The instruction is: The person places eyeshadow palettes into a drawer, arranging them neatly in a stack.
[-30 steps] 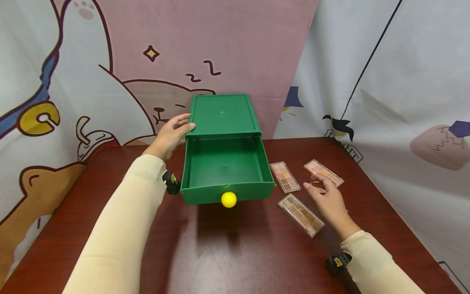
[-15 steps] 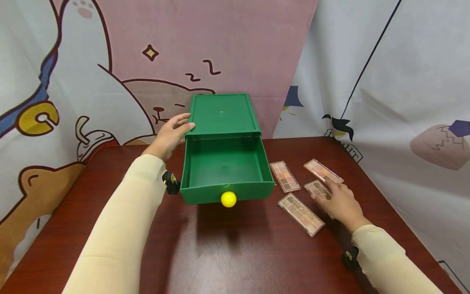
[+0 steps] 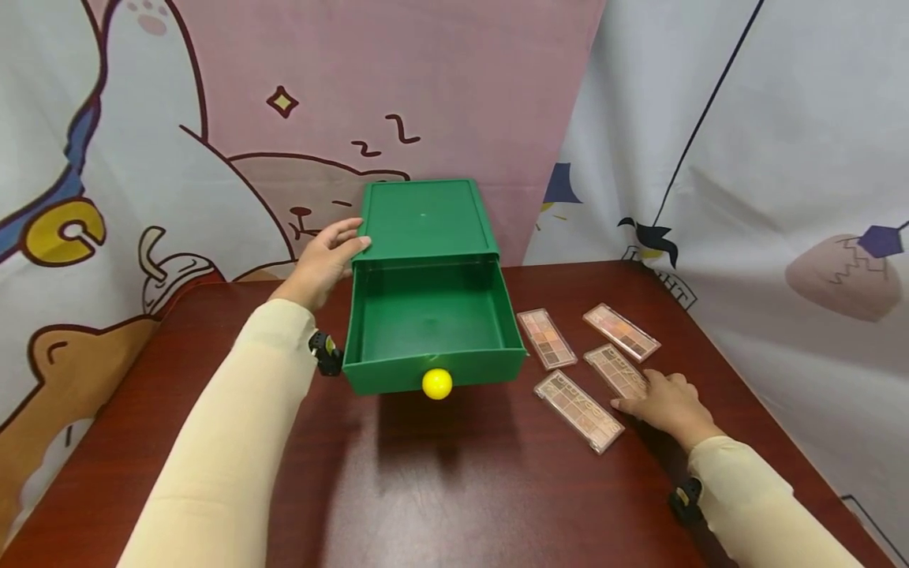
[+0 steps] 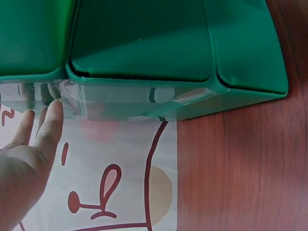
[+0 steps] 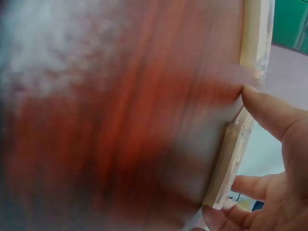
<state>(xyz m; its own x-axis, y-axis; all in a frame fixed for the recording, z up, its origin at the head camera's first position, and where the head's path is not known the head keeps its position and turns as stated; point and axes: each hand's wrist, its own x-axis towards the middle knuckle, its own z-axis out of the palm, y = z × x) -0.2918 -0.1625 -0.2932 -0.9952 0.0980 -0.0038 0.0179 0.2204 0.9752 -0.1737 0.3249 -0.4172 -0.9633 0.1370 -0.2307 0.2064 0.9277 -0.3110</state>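
Note:
A green drawer box [image 3: 424,217] stands at the middle back, its drawer [image 3: 429,319] pulled far out with nothing inside. The drawer's front carries a round yellow knob [image 3: 436,384]. At the box's left side rests my left hand [image 3: 323,264], fingers extended; the left wrist view shows the fingertips [image 4: 57,108] right at the glossy side wall. To the right, my right hand [image 3: 667,406] straddles the near end of a clear-lidded eyeshadow palette [image 3: 615,371]. In the right wrist view, thumb and fingers sit at opposite edges of this palette [image 5: 227,163].
Three more eyeshadow palettes lie around it on the dark red-brown table [image 3: 454,505]: one beside the drawer [image 3: 547,339], one farther back [image 3: 621,331], one nearer [image 3: 579,410]. A cartoon-printed cloth [image 3: 497,95] hangs behind and to the sides.
My right hand has moved right and down from above the palettes, and its thumb and fingers have come to a palette's edges. The left hand stays at the box.

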